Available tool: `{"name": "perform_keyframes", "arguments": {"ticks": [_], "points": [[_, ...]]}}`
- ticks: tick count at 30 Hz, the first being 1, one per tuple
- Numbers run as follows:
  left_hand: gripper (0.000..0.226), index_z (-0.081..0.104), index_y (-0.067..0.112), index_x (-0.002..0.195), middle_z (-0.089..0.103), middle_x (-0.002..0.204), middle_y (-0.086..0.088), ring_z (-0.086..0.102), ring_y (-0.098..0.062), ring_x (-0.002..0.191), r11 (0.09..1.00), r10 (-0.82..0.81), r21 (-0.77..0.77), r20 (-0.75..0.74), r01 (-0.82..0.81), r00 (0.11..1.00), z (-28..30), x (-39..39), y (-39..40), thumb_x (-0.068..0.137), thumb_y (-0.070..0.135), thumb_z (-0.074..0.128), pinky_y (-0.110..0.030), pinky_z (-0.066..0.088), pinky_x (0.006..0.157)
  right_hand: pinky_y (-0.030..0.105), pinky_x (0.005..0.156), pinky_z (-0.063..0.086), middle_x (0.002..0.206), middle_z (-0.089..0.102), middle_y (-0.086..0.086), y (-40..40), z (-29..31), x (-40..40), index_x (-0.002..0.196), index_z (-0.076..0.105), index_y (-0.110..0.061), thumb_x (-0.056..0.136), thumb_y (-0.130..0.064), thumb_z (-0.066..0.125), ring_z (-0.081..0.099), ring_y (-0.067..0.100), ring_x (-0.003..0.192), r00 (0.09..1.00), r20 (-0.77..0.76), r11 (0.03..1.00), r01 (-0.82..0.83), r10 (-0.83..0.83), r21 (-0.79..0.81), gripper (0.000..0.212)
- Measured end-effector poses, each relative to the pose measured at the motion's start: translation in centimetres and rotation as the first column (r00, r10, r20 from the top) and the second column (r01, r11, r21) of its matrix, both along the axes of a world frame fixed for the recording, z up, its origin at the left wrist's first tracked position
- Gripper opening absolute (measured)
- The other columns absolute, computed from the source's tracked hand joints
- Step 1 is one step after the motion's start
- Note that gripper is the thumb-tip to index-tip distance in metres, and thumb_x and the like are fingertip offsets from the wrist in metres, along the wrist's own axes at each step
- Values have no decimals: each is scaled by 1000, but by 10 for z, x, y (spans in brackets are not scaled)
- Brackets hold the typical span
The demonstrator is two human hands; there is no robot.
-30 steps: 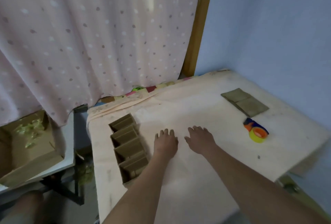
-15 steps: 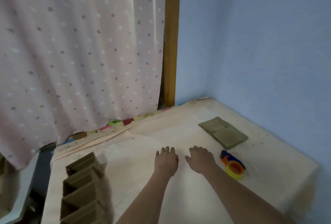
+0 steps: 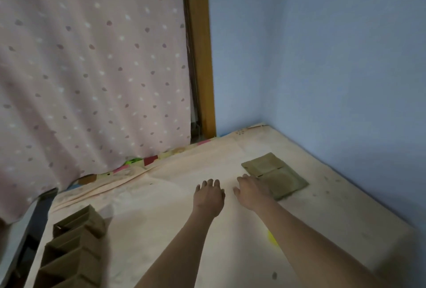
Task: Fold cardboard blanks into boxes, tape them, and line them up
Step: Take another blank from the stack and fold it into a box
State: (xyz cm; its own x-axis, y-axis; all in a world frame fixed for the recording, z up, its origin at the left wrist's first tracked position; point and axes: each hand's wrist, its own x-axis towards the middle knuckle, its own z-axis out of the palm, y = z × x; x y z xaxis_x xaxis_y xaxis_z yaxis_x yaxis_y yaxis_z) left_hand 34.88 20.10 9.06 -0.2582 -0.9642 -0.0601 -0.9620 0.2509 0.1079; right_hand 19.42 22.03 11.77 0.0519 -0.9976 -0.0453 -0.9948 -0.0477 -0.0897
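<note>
Entry, as I read it from the head view:

- Right hand [image 3: 251,192]: a second ago it lay flat mid-table beside the left; now it has gone forward and right, and its fingertips meet the near-left edge of the blanks. Fingers look extended and relaxed. I see no pinch or curl round the cardboard, so it holds nothing yet.
- Left hand [image 3: 209,195]: palm down on the cloth, fingers straight, empty. It has come forward with the right and sits just beside it, apart from the blanks.
- Blanks [image 3: 275,176]: flat stack of brown cardboard, far right of the table [image 3: 161,230], near the blue wall. Position on the table unchanged across the second; only my view has swung up and right.
- Boxes [image 3: 73,251]: row of folded, open-topped ones along the left edge, touching one another, running out of the bottom of the frame. Count not readable here.
- Tape [image 3: 272,238]: a second ago plainly seen near the right edge; now only a yellow sliver shows beside the right forearm, which covers the rest.

Judgement: a new cycle is opening. The reach reads as fetching the next blank, with folding, taping and lining up all left for this piece. The top sheet must be parted from those beneath it.
</note>
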Motion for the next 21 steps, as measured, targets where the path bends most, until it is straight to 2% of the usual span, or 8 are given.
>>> {"name": "perform_keyframes", "arguments": {"ticks": [6, 12, 17, 21], "points": [[45, 39, 10, 142, 45, 144, -10, 40, -28, 133, 999, -41, -14, 33, 41, 999, -2, -26, -21, 105, 34, 29, -41, 29, 112, 40, 97, 45, 134, 55, 7, -10, -8, -20, 135, 52, -12, 105, -43, 35, 54, 27, 123, 1000, -6, 999, 30, -30, 32, 45], [44, 40, 10, 141, 45, 143, -10, 39, -28, 133, 994, -104, -9, 31, 105, 994, -10, -49, -36, 105, 34, 29, -43, 28, 113, 38, 92, 46, 127, 61, 7, -11, -11, -35, 127, 55, -14, 104, -44, 36, 57, 26, 117, 995, -9, 995, 100, -99, 27, 42], [44, 41, 10, 141, 46, 142, -10, 40, -28, 132, 988, -153, -11, -13, 153, 988, -21, -74, -48, 105, 34, 30, -42, 28, 114, 35, 86, 45, 114, 67, 6, -12, -13, -55, 119, 60, -14, 104, -43, 40, 62, 25, 107, 992, -21, 993, 121, -121, -10, 38], [46, 39, 10, 144, 45, 144, -10, 40, -28, 133, 984, -174, 20, -5, 174, 985, -31, -94, -52, 106, 34, 29, -42, 28, 115, 30, 72, 40, 103, 67, 4, -15, -19, -77, 106, 63, -14, 103, -39, 41, 64, 24, 98, 988, -8, 988, 156, -156, 12, 34]]}}
